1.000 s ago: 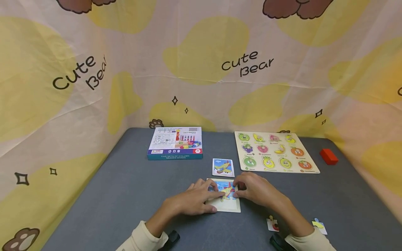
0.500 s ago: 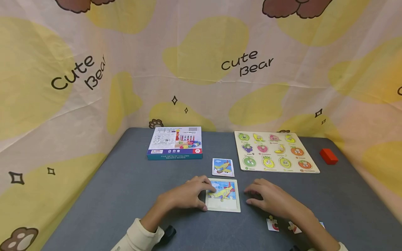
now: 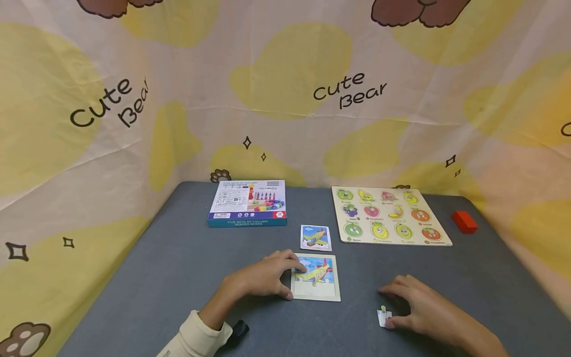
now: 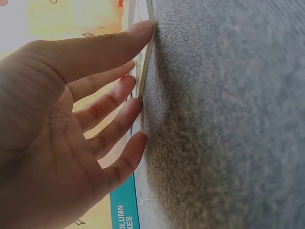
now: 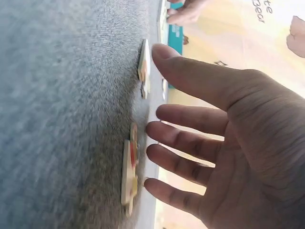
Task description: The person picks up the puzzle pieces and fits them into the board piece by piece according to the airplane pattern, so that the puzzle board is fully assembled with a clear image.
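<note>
My left hand rests at the left side of a puzzle tray. Its thumb touches the near left corner and its index finger lies over the top, as the left wrist view shows with the tray edge. Joined pieces of a yellow airplane picture fill the tray's far part; bare board shows in the near part. My right hand, fingers spread and holding nothing, hovers by a small puzzle piece, its thumb overlapping it. In the right wrist view that piece lies flat by the thumb, with further pieces below the fingers.
An airplane picture card lies just behind the tray. Farther back are a beaded-boxes carton on the left and a fruit puzzle board on the right. A red block lies by the table's right edge.
My right hand has left the tray and moved right and nearer, down to the loose pieces. My left hand has shifted slightly left, from over the picture to the tray's left edge.
</note>
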Tool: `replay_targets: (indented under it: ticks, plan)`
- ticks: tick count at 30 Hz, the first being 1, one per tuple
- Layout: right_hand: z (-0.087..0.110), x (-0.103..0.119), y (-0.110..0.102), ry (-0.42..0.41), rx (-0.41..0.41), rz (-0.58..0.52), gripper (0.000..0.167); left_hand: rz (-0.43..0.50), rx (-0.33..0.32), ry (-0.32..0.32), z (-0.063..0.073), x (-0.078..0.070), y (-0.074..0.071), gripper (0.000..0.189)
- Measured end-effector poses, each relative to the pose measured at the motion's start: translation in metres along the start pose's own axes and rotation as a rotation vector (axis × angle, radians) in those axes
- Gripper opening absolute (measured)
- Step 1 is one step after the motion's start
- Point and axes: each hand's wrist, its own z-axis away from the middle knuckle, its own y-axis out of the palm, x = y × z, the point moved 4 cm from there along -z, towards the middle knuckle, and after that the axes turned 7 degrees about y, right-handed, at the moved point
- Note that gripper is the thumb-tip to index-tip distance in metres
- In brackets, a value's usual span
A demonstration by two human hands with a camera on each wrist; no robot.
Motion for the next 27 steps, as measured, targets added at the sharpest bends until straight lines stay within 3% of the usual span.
replay_targets:
  ticks: [5, 12, 16, 19, 27]
  plan:
    - [0.013, -0.006, 0.003, -0.086, -0.078, 0.027, 0.045, 0.006, 0.007, -0.004, 0.001, 0.000, 0.001, 0.056]
    - [0.017, -0.012, 0.007, -0.033, -0.002, 0.020, 0.031, 0.016, 0.003, -0.007, 0.001, 0.001, 0.001, 0.056]
    - [0.021, -0.006, 0.008, -0.154, -0.122, 0.007, 0.024, 0.025, 0.002, -0.005, 0.000, 0.002, 0.001, 0.056]
    - [0.023, -0.003, 0.009, -0.195, -0.167, -0.010, 0.020, 0.027, 0.001, -0.003, 0.000, 0.002, 0.001, 0.056]
    - [0.021, -0.001, 0.009, -0.152, -0.150, -0.031, 0.018, 0.019, -0.003, -0.002, 0.000, 0.001, -0.001, 0.056]
